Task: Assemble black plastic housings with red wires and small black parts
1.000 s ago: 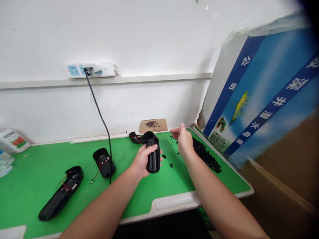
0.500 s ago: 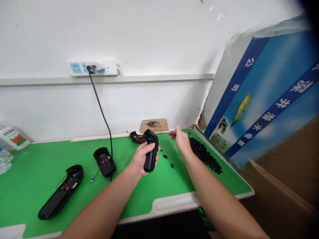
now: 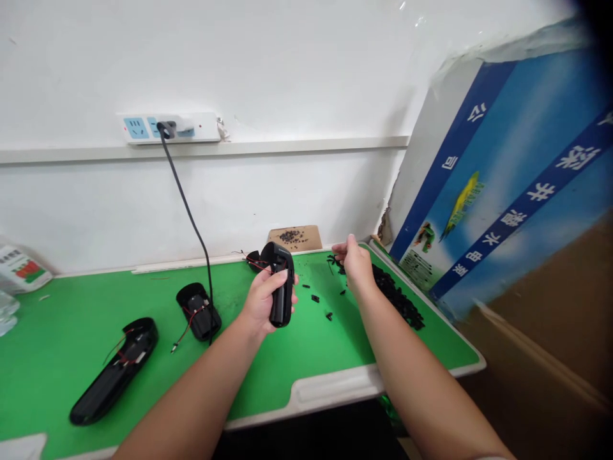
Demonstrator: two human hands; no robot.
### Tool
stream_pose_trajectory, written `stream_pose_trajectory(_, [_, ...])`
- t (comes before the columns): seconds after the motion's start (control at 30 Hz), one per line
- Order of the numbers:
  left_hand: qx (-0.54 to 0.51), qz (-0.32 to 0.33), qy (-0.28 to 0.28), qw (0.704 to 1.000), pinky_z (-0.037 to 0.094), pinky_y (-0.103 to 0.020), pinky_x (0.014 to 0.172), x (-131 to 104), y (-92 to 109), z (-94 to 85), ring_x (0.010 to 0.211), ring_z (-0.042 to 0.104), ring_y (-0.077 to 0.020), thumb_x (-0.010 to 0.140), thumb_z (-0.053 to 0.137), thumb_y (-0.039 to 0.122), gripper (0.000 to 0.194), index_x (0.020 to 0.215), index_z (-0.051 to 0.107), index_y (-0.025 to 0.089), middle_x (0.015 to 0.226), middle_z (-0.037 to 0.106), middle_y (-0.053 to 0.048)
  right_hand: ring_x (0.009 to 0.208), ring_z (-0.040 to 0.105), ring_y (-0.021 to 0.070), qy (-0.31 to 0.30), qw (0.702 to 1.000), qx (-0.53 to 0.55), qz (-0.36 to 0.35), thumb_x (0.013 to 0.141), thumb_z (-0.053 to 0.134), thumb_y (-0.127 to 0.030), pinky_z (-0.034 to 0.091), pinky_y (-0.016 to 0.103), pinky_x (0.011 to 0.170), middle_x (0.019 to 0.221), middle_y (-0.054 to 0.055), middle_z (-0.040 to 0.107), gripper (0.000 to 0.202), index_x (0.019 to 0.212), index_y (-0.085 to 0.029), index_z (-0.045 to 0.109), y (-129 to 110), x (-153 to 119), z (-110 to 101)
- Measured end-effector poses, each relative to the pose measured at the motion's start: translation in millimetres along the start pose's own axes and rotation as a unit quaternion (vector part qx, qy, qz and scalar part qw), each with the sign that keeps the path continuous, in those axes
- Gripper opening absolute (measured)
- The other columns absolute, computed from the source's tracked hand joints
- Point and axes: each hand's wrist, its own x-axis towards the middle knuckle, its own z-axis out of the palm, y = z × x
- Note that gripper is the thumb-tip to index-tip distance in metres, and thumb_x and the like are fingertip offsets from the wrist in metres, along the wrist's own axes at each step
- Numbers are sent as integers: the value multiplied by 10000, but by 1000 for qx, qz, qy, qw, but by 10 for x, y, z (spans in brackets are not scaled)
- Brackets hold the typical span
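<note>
My left hand (image 3: 261, 297) is wrapped round a black curved housing (image 3: 281, 300), held upright above the green table (image 3: 253, 377). Reddish wires show at its upper left side. To the right, my right hand (image 3: 353, 260) is raised by the pile of small black parts (image 3: 395, 294), its fingers bent toward the thumb. Something small and dark shows by its fingertips, too small to name. A few loose black pieces (image 3: 315, 298) lie between my hands. Behind the held housing, another dark wired part (image 3: 253, 259) is partly hidden.
Two black housings with wires, one long (image 3: 115, 374) and one short (image 3: 198, 311), lie on the left. A cable (image 3: 186, 211) hangs from the wall socket strip (image 3: 205, 126). Cardboard with tiny dark bits (image 3: 311, 237) leans at the back; a blue box (image 3: 498, 172) stands right.
The view has shifted slightly. My left hand and the housing have moved a little left and up, while my right hand has moved slightly right, with its wrist turned a little.
</note>
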Motion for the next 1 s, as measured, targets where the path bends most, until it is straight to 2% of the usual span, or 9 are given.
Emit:
stream_pose_trajectory(0.17, [14,-8,6,1000,434,-190,304,-13,10,31,405,564,-99,623,794,390,429,868,542,143,686,645,10,632,635,195,-1,1000,8,12,794,367,-738,480,297,586,823,139,738,671,719,-151,683,-10,59,-39])
stream_pose_trajectory(0.3, [21,-9,21,1000,427,-187,309,-2,19,13,410,577,-105,630,784,376,422,888,539,149,692,654,8,546,587,169,-30,997,-66,18,822,391,-621,430,272,521,704,111,711,574,719,-140,686,-53,159,-235])
stream_pose_trajectory(0.37, [20,-9,27,999,430,-188,315,4,33,-6,411,578,-105,634,781,371,417,892,542,147,687,654,7,494,539,156,-80,984,-161,4,796,477,-526,386,265,491,573,71,658,458,643,-143,675,-78,193,-370])
stream_pose_trajectory(0.47, [15,-10,36,999,439,-192,325,11,54,-33,409,575,-102,636,778,371,410,896,556,144,684,655,10,422,444,128,-188,936,-296,-35,688,623,-385,316,265,461,413,5,539,294,491,-166,631,-100,191,-532])
stream_pose_trajectory(0.53, [10,-8,42,999,439,-188,331,18,57,-45,414,578,-101,641,772,371,396,893,568,143,687,657,12,407,419,117,-249,913,-319,-46,603,685,-300,299,263,451,393,-15,523,209,444,-179,626,-102,164,-586])
stream_pose_trajectory(0.63, [3,-4,46,999,440,-175,346,32,46,-54,431,587,-96,663,755,367,351,867,585,137,691,657,9,451,485,132,-315,891,-325,-30,494,714,-161,336,256,468,476,-10,620,33,490,-189,697,-93,123,-605])
stream_pose_trajectory(0.77, [-8,-15,47,999,448,-174,356,46,29,-60,439,595,-98,677,744,353,312,839,596,131,684,657,2,490,529,148,-350,859,-374,9,439,683,-61,361,253,481,543,2,679,216,591,-193,761,-90,106,-602])
stream_pose_trajectory(1.0, [-33,-37,37,998,463,-175,373,55,36,-43,452,594,-92,698,729,304,262,840,601,126,684,653,5,470,520,128,-358,849,-389,14,440,675,-73,358,233,467,530,-22,671,242,612,-210,776,-67,107,-601])
